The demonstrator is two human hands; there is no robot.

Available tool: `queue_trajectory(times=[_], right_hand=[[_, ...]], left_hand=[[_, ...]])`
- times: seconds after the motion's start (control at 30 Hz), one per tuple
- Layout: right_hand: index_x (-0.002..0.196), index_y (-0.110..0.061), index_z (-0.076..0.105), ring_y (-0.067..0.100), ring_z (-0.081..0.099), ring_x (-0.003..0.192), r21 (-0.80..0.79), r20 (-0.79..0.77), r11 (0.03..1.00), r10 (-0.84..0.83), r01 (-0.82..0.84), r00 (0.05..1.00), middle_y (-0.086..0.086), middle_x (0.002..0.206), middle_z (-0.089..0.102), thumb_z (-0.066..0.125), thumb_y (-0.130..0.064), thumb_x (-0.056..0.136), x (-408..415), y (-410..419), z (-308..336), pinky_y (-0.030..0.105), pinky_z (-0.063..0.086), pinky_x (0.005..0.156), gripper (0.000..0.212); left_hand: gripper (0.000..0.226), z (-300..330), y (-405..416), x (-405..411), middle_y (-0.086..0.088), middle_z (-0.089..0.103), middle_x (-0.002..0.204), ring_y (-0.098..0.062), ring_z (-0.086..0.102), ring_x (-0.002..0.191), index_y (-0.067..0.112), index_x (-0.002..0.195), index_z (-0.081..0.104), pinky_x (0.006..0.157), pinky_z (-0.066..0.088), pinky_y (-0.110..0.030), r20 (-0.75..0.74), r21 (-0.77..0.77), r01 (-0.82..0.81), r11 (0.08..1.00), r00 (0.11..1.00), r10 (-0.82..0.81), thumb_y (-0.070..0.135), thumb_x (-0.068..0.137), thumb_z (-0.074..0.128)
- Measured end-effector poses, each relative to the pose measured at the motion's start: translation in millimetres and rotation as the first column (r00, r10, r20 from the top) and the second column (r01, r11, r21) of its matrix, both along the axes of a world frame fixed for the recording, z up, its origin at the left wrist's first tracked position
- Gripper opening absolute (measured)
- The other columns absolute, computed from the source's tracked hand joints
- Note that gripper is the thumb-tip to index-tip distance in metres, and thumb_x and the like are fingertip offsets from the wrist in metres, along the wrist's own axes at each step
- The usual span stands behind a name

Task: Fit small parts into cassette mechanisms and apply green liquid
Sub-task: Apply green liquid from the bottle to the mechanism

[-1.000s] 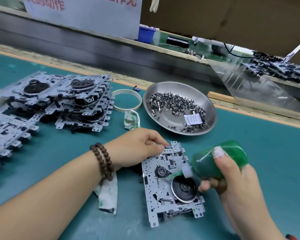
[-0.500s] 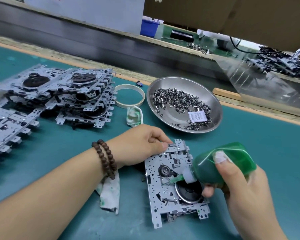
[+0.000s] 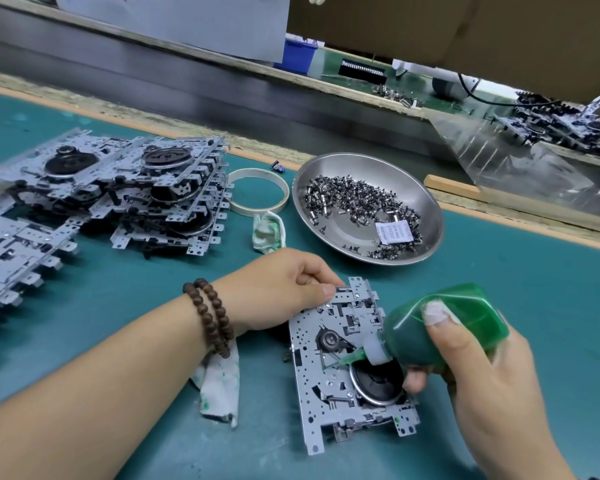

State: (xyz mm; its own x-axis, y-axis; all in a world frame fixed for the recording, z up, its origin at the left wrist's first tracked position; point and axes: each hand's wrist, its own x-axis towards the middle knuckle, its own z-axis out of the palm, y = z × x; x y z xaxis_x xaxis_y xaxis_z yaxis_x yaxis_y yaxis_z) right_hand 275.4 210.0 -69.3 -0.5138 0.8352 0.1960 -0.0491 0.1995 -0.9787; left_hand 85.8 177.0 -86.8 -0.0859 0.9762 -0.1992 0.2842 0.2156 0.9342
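Currently the grey stamped-metal cassette mechanism (image 3: pixel 343 368) lies flat on the teal work mat (image 3: pixel 499 271), near edge of frame. Left hand (image 3: pixel 274 289) pinches its far-left corner, fingers curled. Right hand (image 3: pixel 482 368) grips the translucent green squeeze bottle (image 3: pixel 440 323), thumb on top; white nozzle with green tip points at the plate between the small hub and the black flywheel. Round steel dish of small dark parts (image 3: pixel 423 202) sits behind. Stacked grey mechanisms (image 3: pixel 146 192) at left. Green-stained white rag (image 3: pixel 222 386) under the left wrist.
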Motion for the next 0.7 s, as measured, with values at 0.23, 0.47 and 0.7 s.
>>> queue_trajectory(times=[0.23, 0.47, 0.7], right_hand=[[0.067, -0.012, 0.06, 0.013, 0.05, 0.034, -0.004, 0.012, 1.0, 0.0, 0.0, 1.0, 0.009, 0.059, 0.068, 0.053, -0.022, 0.077, -1, -1, 1, 0.015, 0.042, 0.038, 0.016], [0.067, -0.011, 0.059, 0.012, 0.051, 0.034, -0.021, 0.012, 1.0, -0.021, 0.022, 1.0, 0.008, 0.057, 0.068, 0.059, -0.025, 0.077, 0, -1, 1, 0.015, 0.042, 0.038, 0.016], [0.077, -0.021, 0.067, 0.003, 0.036, 0.031, -0.41, -0.135, 0.904, -0.19, 0.119, 0.973, -0.002, 0.055, 0.056, 0.067, -0.04, 0.056, 7, 16, 2, 0.007, 0.026, 0.033, 0.028]], left_hand=[[0.01, 0, -1, 0, -0.028, 0.064, 0.104, -0.02, 0.054, 0.08, 0.017, 0.094, 0.066, 0.091, 0.047, -0.041, 0.0, -0.003, 0.003, 1.0, 1.0, -0.003, 0.015, 0.09, 0.057], [0.01, 0, 0, 1, -0.027, 0.065, 0.101, -0.018, 0.053, 0.078, 0.021, 0.093, 0.066, 0.088, 0.048, -0.04, -0.006, 0.008, -0.001, 1.0, 1.0, 0.001, 0.017, 0.09, 0.057], [0.013, -1, 1, -2, -0.005, 0.063, 0.082, -0.011, 0.052, 0.076, 0.025, 0.088, 0.066, 0.074, 0.042, -0.015, 0.109, 0.009, 0.009, 1.0, 0.994, -0.01, 0.014, 0.089, 0.059]])
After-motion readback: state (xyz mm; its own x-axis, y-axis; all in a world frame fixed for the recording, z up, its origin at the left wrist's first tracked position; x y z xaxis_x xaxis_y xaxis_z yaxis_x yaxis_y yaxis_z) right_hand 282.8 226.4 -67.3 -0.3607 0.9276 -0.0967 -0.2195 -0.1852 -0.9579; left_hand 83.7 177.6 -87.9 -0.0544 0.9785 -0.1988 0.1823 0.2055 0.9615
